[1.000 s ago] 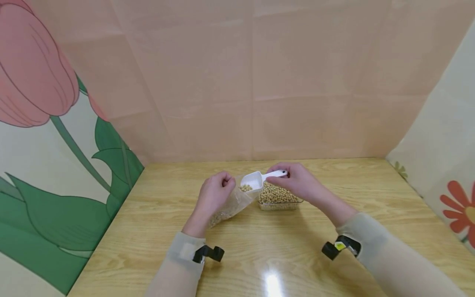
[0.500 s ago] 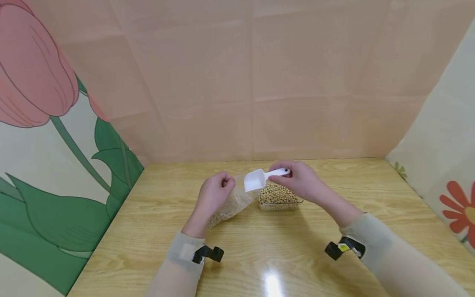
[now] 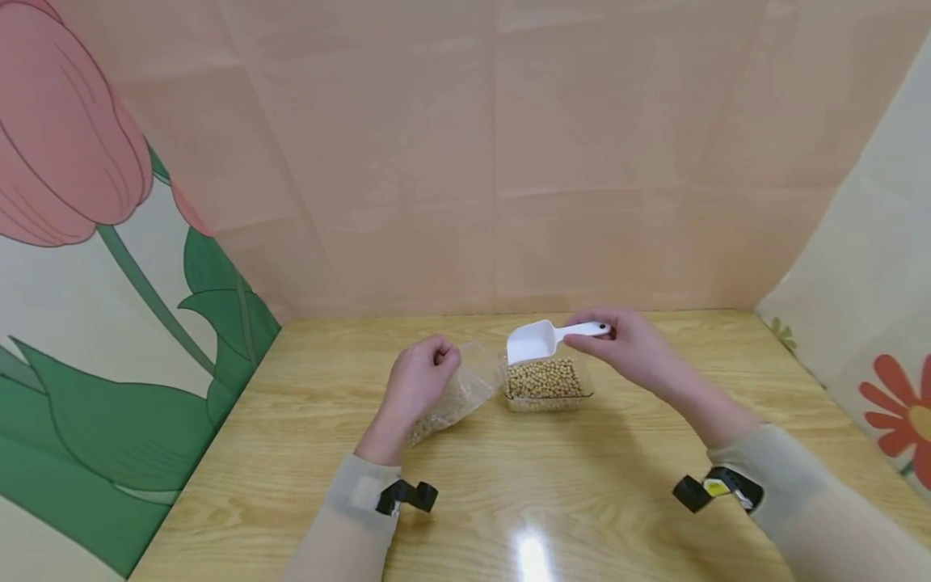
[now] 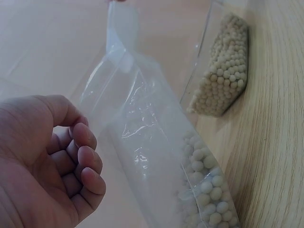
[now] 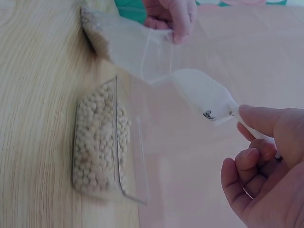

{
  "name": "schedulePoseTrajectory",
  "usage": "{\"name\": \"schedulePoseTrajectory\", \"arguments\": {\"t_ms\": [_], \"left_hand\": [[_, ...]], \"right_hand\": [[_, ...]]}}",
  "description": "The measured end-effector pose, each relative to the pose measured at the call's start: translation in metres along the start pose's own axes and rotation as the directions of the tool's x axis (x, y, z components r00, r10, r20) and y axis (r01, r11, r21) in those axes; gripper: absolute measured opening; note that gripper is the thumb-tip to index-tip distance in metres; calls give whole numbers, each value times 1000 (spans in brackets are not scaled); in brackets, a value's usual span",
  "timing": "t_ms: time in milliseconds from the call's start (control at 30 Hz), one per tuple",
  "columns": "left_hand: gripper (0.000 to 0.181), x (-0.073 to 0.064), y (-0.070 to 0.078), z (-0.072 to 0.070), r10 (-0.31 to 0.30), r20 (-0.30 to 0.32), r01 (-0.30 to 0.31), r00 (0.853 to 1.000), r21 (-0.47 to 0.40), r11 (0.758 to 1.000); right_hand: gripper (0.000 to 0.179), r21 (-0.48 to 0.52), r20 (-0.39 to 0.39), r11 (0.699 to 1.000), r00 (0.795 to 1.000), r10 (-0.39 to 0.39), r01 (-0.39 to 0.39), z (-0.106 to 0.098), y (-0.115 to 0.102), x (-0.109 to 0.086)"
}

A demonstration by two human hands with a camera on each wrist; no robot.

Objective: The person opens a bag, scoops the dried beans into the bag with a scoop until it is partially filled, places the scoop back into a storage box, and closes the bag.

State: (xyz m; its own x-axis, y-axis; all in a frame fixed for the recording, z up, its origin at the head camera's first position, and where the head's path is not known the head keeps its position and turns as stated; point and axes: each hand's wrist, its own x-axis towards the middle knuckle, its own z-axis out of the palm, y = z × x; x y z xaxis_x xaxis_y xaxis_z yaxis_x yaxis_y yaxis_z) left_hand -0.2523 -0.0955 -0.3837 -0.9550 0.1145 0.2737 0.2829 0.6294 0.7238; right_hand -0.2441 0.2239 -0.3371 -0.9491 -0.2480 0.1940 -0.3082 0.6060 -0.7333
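My left hand (image 3: 423, 376) pinches the edge of a clear plastic bag (image 3: 469, 386), its mouth facing right. Round pale soybeans (image 4: 211, 197) lie gathered in the bag's lower end. With my right hand (image 3: 618, 343) I grip the handle of a white scoop (image 3: 534, 341), whose bowl shows no beans in the head view. The scoop is above a clear rectangular container (image 3: 549, 404) filled with soybeans (image 3: 541, 378). In the right wrist view the scoop's bowl (image 5: 202, 92) overlaps the bag's mouth.
A wood-grain table (image 3: 582, 493) carries the bag and container. Behind it hangs a plain pink backdrop (image 3: 494, 162), with flower-printed panels at the left (image 3: 73, 323) and right (image 3: 873, 323).
The beans in the scoop have gone from its bowl. My right hand has drawn the scoop right, from the bag's mouth to over the container. My left hand has stayed put.
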Motion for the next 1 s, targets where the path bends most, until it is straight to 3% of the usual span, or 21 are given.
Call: {"name": "schedulePoseTrajectory", "arguments": {"t_ms": [567,1000], "left_hand": [[19,-1,0,-3,11,31,-10,999,-21,1000],[18,-1,0,-1,7,31,-6,1000,-29,1000]], "right_hand": [[32,-139,-3,990,1000,17,-17,-28,34,-12],[25,-191,3,981,1000,12,-11,-31,43,-14]]}}
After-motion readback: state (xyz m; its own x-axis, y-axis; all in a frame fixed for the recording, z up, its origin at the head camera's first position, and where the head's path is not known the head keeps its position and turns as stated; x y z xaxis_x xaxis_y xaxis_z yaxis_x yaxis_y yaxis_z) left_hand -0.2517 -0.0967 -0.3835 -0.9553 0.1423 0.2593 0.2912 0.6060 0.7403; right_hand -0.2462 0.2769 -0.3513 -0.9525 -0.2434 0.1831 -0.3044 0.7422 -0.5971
